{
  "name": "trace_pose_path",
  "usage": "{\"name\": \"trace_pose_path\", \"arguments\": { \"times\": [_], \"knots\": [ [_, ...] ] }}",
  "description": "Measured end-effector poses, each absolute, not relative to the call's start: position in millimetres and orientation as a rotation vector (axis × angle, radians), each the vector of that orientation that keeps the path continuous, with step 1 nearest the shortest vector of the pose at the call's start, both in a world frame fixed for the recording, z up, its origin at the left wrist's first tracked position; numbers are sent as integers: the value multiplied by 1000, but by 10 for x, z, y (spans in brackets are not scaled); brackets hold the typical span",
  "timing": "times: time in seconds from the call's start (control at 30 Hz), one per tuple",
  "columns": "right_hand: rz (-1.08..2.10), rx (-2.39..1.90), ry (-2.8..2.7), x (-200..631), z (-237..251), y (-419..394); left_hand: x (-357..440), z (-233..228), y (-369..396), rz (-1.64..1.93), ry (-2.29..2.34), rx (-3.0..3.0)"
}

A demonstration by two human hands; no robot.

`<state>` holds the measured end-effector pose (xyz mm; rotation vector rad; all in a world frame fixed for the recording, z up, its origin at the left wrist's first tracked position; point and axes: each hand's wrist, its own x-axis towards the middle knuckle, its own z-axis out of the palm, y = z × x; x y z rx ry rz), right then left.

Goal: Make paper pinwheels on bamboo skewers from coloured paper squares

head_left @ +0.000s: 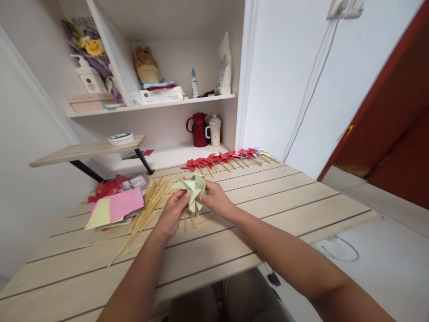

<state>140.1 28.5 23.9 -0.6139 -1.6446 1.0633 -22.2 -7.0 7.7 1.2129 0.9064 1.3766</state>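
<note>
Head view: left hand (172, 213) and right hand (216, 197) both pinch a pale green paper pinwheel (193, 190) above the counter (268, 201), sticks (147, 208) toward its left edge.

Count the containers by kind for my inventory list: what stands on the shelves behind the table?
Red jug: 1
White lidded mug: 1
Small bottle with blue cap: 1
White pump bottle: 1
White bag: 1
Total: 5

pinwheel (193, 191): matt paper | sticks (147, 208): bare wood | table (284, 201): pale wood-grain
</note>
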Motion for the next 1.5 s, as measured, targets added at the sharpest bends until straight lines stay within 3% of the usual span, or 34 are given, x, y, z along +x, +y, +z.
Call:
{"name": "trace_pose_path", "arguments": {
  "times": [0.7,1.5],
  "knots": [
    [1374,-563,-1488,1422,283,261,-249,115,-40,1599,1096,1099],
    [1225,-828,-1413,1429,241,247,-164,116,-55,1555,1183,1210]
  ]
}}
